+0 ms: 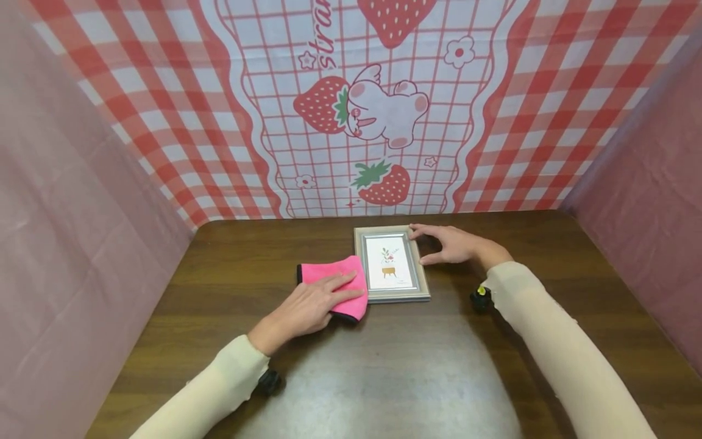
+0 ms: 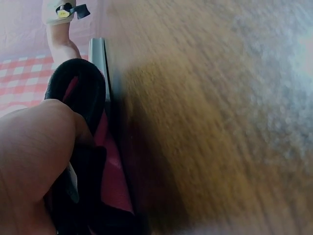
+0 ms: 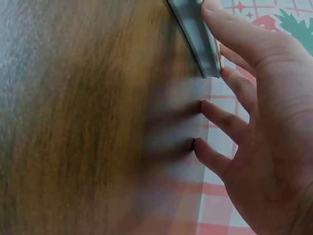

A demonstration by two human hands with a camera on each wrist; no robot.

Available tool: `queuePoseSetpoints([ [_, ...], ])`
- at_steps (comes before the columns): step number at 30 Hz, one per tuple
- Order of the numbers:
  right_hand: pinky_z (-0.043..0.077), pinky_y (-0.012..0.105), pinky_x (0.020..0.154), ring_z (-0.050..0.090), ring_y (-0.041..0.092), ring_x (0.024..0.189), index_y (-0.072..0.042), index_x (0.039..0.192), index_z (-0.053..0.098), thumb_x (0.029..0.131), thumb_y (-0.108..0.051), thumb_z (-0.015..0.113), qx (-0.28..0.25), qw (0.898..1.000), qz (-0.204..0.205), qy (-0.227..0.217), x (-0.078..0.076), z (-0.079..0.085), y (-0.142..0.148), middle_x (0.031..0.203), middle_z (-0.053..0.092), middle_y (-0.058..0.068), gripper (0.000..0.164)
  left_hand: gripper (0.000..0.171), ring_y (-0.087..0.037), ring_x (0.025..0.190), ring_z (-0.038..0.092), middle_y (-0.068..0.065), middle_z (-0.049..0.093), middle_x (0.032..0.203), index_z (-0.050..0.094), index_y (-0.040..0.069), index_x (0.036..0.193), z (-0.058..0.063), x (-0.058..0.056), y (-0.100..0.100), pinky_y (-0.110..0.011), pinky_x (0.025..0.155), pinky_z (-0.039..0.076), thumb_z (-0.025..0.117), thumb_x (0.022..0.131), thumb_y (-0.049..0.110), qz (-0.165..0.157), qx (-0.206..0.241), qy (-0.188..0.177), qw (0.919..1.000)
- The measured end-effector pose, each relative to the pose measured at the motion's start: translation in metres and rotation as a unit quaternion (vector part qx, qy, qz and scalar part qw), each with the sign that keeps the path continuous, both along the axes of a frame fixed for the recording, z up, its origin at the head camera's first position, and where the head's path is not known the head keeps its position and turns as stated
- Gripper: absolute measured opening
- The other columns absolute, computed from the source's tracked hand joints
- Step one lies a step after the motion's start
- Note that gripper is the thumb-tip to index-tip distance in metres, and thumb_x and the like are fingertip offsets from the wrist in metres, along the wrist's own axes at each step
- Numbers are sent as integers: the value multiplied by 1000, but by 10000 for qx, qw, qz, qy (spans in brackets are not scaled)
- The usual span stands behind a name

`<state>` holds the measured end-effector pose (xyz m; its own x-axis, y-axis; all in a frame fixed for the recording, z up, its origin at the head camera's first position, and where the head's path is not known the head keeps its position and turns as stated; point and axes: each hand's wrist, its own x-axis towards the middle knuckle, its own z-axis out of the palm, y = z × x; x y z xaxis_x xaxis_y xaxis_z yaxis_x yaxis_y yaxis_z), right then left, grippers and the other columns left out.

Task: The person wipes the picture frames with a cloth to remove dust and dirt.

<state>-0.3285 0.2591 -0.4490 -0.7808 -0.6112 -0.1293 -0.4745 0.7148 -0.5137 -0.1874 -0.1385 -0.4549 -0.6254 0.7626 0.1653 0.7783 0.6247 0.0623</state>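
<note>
A picture frame [image 1: 392, 297] with a plant print lies on the wooden table. My left hand [image 1: 315, 303] holds a folded pink cloth [image 1: 351, 268] with black edging against the frame's left side, fingers spread over its top. In the left wrist view, the thumb tucks against the cloth's black-edged folds [image 2: 78, 88]. At the upper right corner of the frame, my right hand [image 1: 452, 244] holds it with the thumb on its right edge and the index finger at the top. The right wrist view shows the other fingers [image 3: 227, 122] beyond the frame's corner [image 3: 208, 66], fingertips close to the tabletop.
The brown table [image 1: 263, 238] reaches back to a red-and-white checked strawberry curtain [image 1: 219, 140]. Pink fabric walls [image 1: 71, 201] rise at both sides. Dark wrist devices sit under the left sleeve [image 1: 230, 372] and the right sleeve [image 1: 526, 299].
</note>
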Motion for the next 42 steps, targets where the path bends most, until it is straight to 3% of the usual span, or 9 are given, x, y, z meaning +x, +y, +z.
queuePoseSetpoints([
  [9,29,77,135,32,50,172,-16,159,61,101,-42,84,-64,10000,-32,-19,1,1,-1,185,36,16,67,76,-35,158,59,-11,55,175,63,27,162,-4,-3,2,-22,52,35,75,94,-4,-90,41,-35,9999],
  [12,30,76,135,33,49,171,-12,164,56,102,-42,83,-34,10000,1,-1,0,1,-2,182,42,16,74,83,-40,167,46,-9,44,182,54,32,169,-30,-17,3,-40,86,67,74,95,-2,-212,93,-185,9996],
  [16,32,77,133,36,51,169,-10,168,50,102,-42,83,6,10000,16,44,-1,2,-2,178,49,15,80,93,-41,172,37,-2,33,188,41,41,175,-70,-39,6,-72,131,41,76,95,6,-401,13,-12,9992],
  [19,33,78,133,35,52,169,-12,164,56,102,-43,83,26,10000,0,13,-1,1,-2,182,44,15,74,90,-42,171,39,-5,36,187,44,35,174,-69,-37,15,-62,136,40,77,95,7,-510,-5,144,9986],
  [22,32,78,132,34,52,169,-13,163,57,102,-43,83,47,10000,-17,-32,0,2,-2,184,39,15,72,81,-45,169,41,-11,43,183,51,25,170,-39,-21,27,-53,137,41,79,98,5,-375,-180,-31,9991],
  [26,31,78,133,34,53,169,-13,168,50,102,-42,83,42,10000,-51,-52,0,4,-1,181,45,15,79,75,-43,170,40,-12,46,181,51,16,170,-31,-15,33,-47,138,40,78,101,4,-187,-264,-49,9995],
  [29,30,78,134,33,53,170,-14,168,50,102,-43,83,33,9999,-77,-107,0,3,0,183,41,15,79,78,-42,169,42,-7,59,173,46,8,171,-55,-24,32,-50,134,46,75,100,1,-168,138,-47,9998],
  [33,30,79,133,33,53,170,-14,170,48,102,-44,83,19,9999,-74,-150,0,0,1,182,44,14,82,79,-43,163,51,-1,77,151,44,2,168,-68,-31,34,-52,119,59,76,96,-3,-177,565,-1,9982],
  [42,34,79,131,39,53,166,-9,173,41,102,-41,84,-2,10000,-2,-55,1,-1,1,169,61,12,89,68,-40,157,59,-2,82,139,51,4,161,-70,-37,49,-38,92,70,78,98,2,-301,439,342,9980],
])
